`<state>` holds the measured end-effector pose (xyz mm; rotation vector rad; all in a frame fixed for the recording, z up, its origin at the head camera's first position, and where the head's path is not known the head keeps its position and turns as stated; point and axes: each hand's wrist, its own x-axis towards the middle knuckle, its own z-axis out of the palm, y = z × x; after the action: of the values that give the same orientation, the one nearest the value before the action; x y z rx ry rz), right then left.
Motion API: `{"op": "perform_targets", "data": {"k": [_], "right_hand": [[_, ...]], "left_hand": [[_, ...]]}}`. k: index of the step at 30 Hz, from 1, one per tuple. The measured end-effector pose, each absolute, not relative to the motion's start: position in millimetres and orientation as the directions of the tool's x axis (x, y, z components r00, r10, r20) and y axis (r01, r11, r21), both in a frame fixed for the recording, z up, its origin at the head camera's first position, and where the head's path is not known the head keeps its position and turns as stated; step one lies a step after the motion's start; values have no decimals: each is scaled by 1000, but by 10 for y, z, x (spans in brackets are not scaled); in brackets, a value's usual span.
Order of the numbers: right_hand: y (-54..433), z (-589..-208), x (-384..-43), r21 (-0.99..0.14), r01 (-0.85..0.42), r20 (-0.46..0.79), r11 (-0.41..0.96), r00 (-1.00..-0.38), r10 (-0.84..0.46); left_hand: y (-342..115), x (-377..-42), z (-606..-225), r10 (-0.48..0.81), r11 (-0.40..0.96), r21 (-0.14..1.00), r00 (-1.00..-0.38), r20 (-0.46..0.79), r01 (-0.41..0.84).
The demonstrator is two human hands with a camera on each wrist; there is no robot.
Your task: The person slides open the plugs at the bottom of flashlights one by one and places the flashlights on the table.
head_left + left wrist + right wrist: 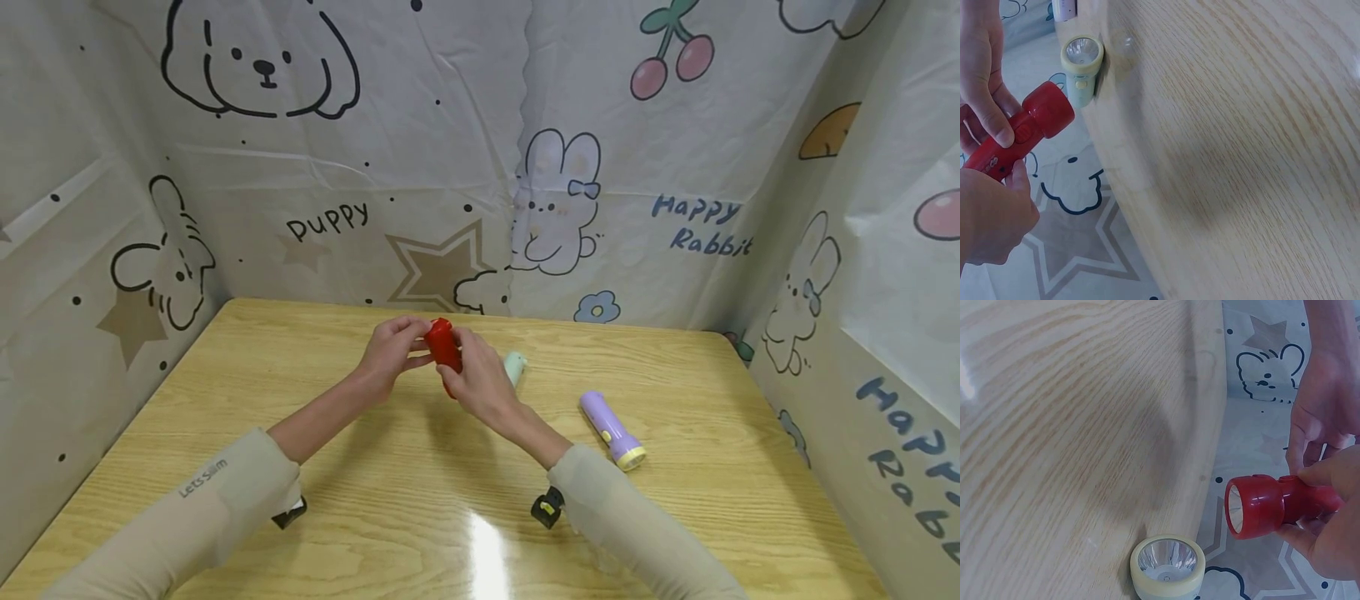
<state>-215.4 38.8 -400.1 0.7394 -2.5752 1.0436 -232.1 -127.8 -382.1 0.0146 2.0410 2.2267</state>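
Nearest us, the beige left sleeve carries small dark lettering that looks like "Let's Slim". Above and left of the left fingers, the backdrop cloth bears the word "PUPPY". At the left hand, we see thumb and fingers drawn in, pinching the tail end of a red flashlight, held up between both hands over the wood-grain table. White lettering on its handle is partly covered; we cannot read it. Fingers of the right hand curl round its body, thumb beside the button. Just beyond them, partly hidden, is a mint flashlight. Farther right of those fingers lies a lavender flashlight with yellow button and rim. Above it, we read "Happy Rabbit" on the cloth.
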Motion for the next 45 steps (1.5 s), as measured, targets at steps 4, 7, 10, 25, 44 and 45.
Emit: {"op": "perform_targets", "data": {"k": [4, 7, 10, 25, 44, 45], "right_hand": [[393, -3994, -2151, -573, -549, 419, 609, -834, -358], [395, -3992, -2154, -578, -544, 412, 608, -838, -357], [398, -3990, -2156, -584, -538, 406, 608, -842, -356], [404, -3980, -2155, -578, -541, 412, 611, -840, -354], [403, -4010, -2132, -576, -535, 404, 617, -843, -354], [403, -4010, -2130, -577, -534, 403, 618, -844, -353]], "left_hand": [[-1278, -2318, -3815, 96, -81, 993, -992, -78, -86], [-1274, -2313, -3807, 96, -83, 993, -992, -79, -87], [-1268, -2310, -3799, 94, -85, 993, -993, -77, -85], [-1268, -2321, -3811, 94, -86, 993, -993, -74, -82], [-1262, -2316, -3822, 88, -61, 993, -991, -97, -102], [-1261, -2313, -3820, 88, -62, 993, -991, -98, -104]]}}
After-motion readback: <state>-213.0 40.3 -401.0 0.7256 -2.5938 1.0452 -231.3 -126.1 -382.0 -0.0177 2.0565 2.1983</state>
